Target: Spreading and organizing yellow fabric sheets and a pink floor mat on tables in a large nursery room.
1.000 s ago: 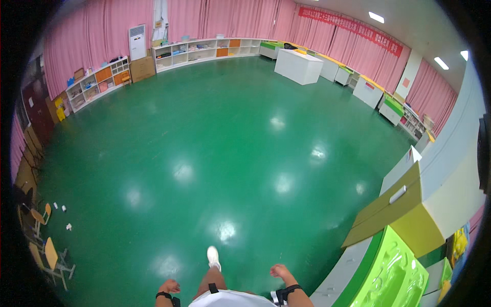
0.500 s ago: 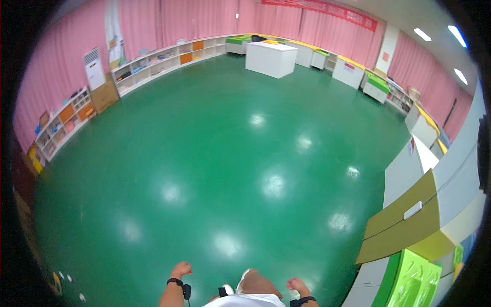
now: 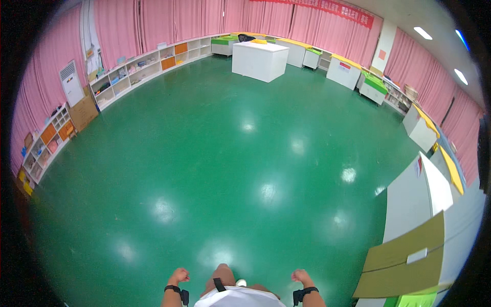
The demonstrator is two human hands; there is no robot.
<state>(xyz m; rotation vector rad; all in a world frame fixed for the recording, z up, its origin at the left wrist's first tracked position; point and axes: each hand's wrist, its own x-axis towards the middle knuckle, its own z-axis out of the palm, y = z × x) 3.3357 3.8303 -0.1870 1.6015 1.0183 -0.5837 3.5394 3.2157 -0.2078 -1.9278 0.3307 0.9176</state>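
Observation:
My left hand hangs low at the bottom edge, its fingers curled into a loose fist with nothing showing in it. Across from it, my right hand is likewise curled shut and seems to hold nothing. Both are held apart, on either side of my legs, above the green floor, and touch no object. A black strap with a small dark box sits on my left wrist; another black band circles the right one. One light shoe shows between my thighs.
To the right stand an olive-and-grey panel and a white cabinet. Ahead is a white block-shaped counter. Low white shelves run along the left wall beside a cardboard box. A green-topped cart stands far right.
The view has moved forward: the right-hand cabinets slide nearer and the green tray there has mostly left the picture. My legs have shifted in a step, and both hands have swung slightly.

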